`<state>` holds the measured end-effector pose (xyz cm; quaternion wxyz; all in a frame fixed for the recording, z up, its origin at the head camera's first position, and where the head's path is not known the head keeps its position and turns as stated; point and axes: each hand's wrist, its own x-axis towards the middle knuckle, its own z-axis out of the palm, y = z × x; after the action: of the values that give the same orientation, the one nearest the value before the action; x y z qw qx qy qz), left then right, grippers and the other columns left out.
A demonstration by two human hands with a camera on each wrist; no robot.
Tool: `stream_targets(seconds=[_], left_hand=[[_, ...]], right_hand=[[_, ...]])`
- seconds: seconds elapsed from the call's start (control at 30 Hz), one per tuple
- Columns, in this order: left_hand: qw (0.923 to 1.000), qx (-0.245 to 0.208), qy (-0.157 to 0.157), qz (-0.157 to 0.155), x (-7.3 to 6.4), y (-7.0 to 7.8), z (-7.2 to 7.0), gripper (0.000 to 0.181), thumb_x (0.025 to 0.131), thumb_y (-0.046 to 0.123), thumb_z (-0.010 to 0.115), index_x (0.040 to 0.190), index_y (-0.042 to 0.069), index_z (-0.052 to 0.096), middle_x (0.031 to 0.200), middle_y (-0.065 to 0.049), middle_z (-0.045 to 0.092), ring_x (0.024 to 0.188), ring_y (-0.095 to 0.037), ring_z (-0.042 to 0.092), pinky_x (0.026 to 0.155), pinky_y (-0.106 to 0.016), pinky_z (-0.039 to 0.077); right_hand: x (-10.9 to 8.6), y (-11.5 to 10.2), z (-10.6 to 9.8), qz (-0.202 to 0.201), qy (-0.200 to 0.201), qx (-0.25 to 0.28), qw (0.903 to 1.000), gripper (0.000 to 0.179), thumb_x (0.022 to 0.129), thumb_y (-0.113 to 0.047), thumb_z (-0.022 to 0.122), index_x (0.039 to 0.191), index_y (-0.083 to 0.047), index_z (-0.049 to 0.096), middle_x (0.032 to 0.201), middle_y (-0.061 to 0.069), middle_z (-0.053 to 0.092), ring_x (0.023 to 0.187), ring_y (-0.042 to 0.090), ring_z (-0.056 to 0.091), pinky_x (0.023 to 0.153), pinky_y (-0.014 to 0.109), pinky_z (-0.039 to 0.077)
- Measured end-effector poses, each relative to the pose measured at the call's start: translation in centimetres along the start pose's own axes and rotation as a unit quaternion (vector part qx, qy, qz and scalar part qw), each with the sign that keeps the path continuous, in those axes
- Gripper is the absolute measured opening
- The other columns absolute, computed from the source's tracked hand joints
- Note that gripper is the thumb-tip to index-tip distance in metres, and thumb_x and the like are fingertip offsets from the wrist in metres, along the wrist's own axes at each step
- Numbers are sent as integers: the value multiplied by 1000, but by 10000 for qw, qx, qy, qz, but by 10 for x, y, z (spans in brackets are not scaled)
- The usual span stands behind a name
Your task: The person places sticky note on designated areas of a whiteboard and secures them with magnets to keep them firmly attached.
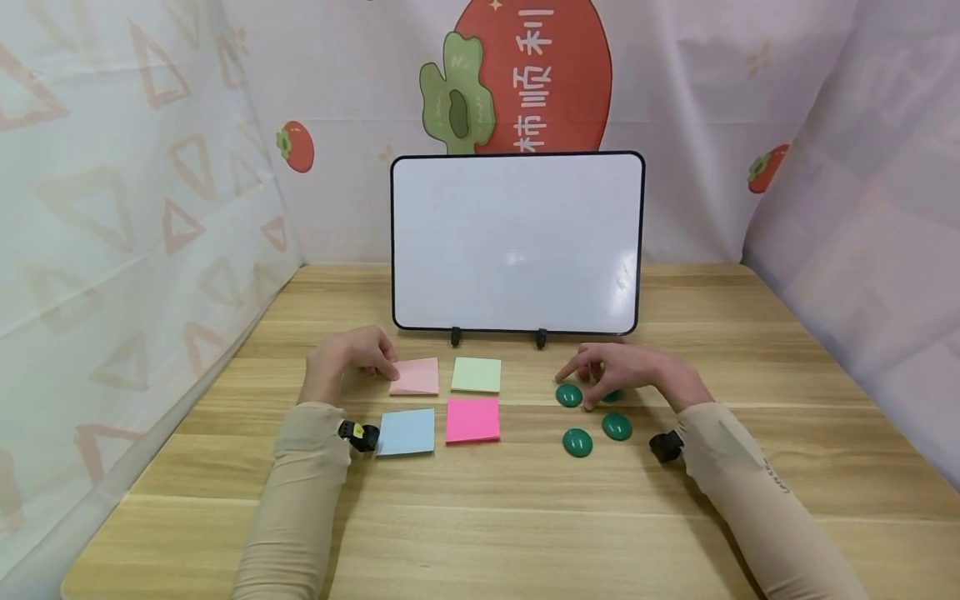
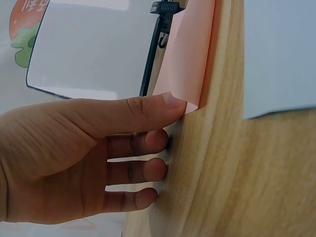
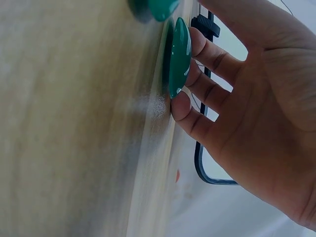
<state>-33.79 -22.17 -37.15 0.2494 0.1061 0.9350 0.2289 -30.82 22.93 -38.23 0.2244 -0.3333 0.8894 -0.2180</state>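
Head view: left hand pinches the left edge of a light pink sticky note on the wooden table; right hand has thumb and index finger spread about the upper-left green domed disc, contact can't be told. Right hand partly covers the upper-right disc; two front discs, left and right, lie nearer the wearer. Pale green, blue and hot pink notes sit near the pinched one; whiteboard stands behind. Left wrist view: thumb presses the light pink note's corner, sheet curls up; index finger hidden, other three fingers apart below; blue note beside. Right wrist view: three bent fingertips at the edge of one disc, second disc cropped at top; thumb and index tips out of frame.
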Motion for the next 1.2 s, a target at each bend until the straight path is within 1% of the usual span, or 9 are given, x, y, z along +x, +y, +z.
stream_targets(seconds=[0.2,0.37,0.57,0.7,0.9,1.07,1.2], left_hand=[[10000,7,-58,70,-1,-2,0,17,86,19,77,76,11,66,67,3,53,62,-12,47,64,-27,39],[9999,-20,-70,80,-1,-1,-1,18,86,19,77,75,10,65,67,3,52,62,-11,46,63,-26,37],[10000,-9,-52,76,0,-1,-1,17,86,20,77,77,10,67,68,3,52,62,-11,46,61,-26,36],[9999,11,-70,128,1,-3,-1,18,86,20,77,76,11,66,67,3,52,62,-11,46,60,-25,35],[9999,9,-93,142,1,-2,-2,28,87,21,76,67,13,57,61,5,45,58,-10,42,58,-25,32],[9995,64,-52,301,3,-3,-2,35,89,22,74,64,15,50,57,5,42,56,-10,40,59,-25,31],[9991,70,-13,417,5,-4,-2,34,89,23,74,64,15,52,58,5,43,56,-9,40,58,-25,31]], right_hand=[[1,-2,0,-1,-79,-47,10000,46,83,-31,81,127,-30,68,101,2,54,91,19,49,79,33,41],[3,-3,1,54,-105,-21,9999,42,84,-28,80,124,-31,69,100,1,53,91,18,48,79,32,42],[3,-1,2,5,-56,-29,10000,37,84,-27,80,120,-30,72,98,1,53,90,18,48,78,31,42],[3,-2,3,-46,1,-92,9999,36,84,-26,80,119,-29,72,98,1,54,88,17,49,77,30,43],[3,-3,3,-62,55,-85,9999,34,85,-27,79,118,-30,71,102,1,54,90,17,52,78,31,44],[3,-2,4,-47,96,-34,9999,34,85,-27,79,117,-30,71,104,0,54,92,18,52,79,32,44],[2,-2,4,-100,159,-21,9998,34,86,-26,78,118,-27,71,104,1,54,92,18,52,78,31,45]])
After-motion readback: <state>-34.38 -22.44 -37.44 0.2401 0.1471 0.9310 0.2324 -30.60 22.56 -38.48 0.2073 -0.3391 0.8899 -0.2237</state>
